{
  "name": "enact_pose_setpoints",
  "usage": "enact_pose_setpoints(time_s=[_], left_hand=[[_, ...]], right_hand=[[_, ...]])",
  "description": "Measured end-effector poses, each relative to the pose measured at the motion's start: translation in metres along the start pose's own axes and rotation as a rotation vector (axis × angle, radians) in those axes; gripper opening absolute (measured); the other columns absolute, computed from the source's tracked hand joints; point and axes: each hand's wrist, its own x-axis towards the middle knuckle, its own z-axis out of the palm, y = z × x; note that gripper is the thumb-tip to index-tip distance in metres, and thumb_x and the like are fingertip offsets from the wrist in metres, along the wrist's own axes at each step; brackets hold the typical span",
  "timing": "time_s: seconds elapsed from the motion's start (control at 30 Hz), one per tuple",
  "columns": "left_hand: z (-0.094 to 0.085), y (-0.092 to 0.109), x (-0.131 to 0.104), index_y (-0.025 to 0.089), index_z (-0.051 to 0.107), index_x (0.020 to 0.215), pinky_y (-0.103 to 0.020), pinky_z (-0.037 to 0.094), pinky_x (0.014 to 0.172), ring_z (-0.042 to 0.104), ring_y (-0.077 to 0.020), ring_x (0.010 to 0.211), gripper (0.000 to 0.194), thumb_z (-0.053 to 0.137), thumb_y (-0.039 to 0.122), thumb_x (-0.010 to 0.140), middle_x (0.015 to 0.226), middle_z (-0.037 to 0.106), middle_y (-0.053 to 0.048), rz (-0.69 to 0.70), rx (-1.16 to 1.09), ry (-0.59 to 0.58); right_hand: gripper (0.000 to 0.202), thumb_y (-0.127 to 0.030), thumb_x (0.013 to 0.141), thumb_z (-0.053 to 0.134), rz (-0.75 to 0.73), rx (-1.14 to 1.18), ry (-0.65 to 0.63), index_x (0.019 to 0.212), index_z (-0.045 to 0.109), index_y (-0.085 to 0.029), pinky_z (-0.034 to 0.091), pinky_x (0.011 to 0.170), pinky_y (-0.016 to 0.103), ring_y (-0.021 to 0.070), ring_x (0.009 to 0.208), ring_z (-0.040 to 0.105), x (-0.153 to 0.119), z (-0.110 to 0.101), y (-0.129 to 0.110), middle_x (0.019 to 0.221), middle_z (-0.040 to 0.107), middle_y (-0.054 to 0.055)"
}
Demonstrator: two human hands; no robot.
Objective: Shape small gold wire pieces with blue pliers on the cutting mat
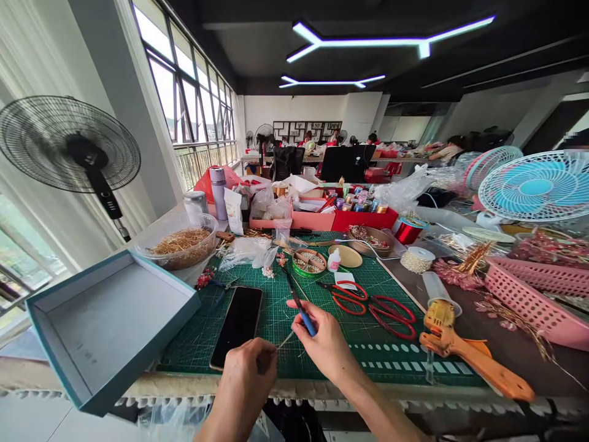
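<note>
My left hand [251, 371] is closed over the front edge of the green cutting mat [285, 362], pinching a thin wire [286, 341] that runs toward my right hand. My right hand [318, 334] is wrapped round a slim tool with a blue handle [307, 321] and a dark shaft, which points up and away. Near the tool's far end lies a small pink flower piece [281, 259]. A black phone [237, 325] rests just left of my hands. Two pairs of red-handled scissors [391, 316] lie to the right.
An open blue box [115, 325] stands at the left, before a bowl of golden stems [181, 245]. Behind the mat are a round bead tray [309, 263], a glue bottle [334, 260] and a red box [363, 220]. An orange glue gun [478, 362] and pink basket [538, 301] occupy the right.
</note>
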Motion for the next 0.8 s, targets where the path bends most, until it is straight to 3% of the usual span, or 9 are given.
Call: enact_pose_setpoints(time_s=[0.13, 0.27, 0.53, 0.8], left_hand=[[0.0, 0.003, -0.004, 0.018, 0.066, 0.075, -0.027, 0.046, 0.063, 0.065, -0.0188, 0.069, 0.023, 0.045, 0.008, 0.077, 0.076, 0.067, -0.005, 0.002, 0.255, -0.021], [0.002, 0.01, -0.002, 0.019, 0.065, 0.082, -0.025, 0.045, 0.055, 0.067, -0.0199, 0.068, 0.025, 0.042, 0.01, 0.083, 0.084, 0.066, -0.006, -0.016, 0.548, -0.145], [0.009, 0.002, 0.003, 0.019, 0.063, 0.086, -0.023, 0.041, 0.045, 0.067, -0.0178, 0.062, 0.028, 0.037, 0.009, 0.086, 0.088, 0.064, -0.005, 0.012, 0.64, -0.172], [0.009, 0.0, 0.002, 0.022, 0.065, 0.084, -0.02, 0.043, 0.044, 0.065, -0.015, 0.057, 0.029, 0.038, 0.011, 0.086, 0.082, 0.064, -0.003, 0.082, 0.672, -0.104]], right_hand=[[0.038, -0.006, 0.072, 0.047, -0.032, -0.218, -0.002, 0.106, 0.061, -0.017, 0.045, 0.079, 0.036, 0.0248, 0.09, 0.062, -0.007, 0.01, 0.002, 0.1, 0.068, 0.008], [0.049, 0.003, 0.069, 0.044, -0.062, -0.39, -0.015, 0.108, 0.06, -0.021, 0.046, 0.075, 0.032, 0.0227, 0.088, 0.063, -0.01, 0.016, -0.001, 0.097, 0.068, 0.004], [0.053, 0.005, 0.066, 0.049, -0.063, -0.597, -0.005, 0.111, 0.056, -0.023, 0.045, 0.072, 0.031, 0.0232, 0.087, 0.061, -0.007, 0.016, 0.0, 0.094, 0.066, 0.003], [0.044, 0.003, 0.069, 0.05, -0.067, -0.637, 0.033, 0.105, 0.057, -0.021, 0.047, 0.07, 0.036, 0.025, 0.081, 0.06, -0.002, 0.008, 0.004, 0.088, 0.064, 0.005]])
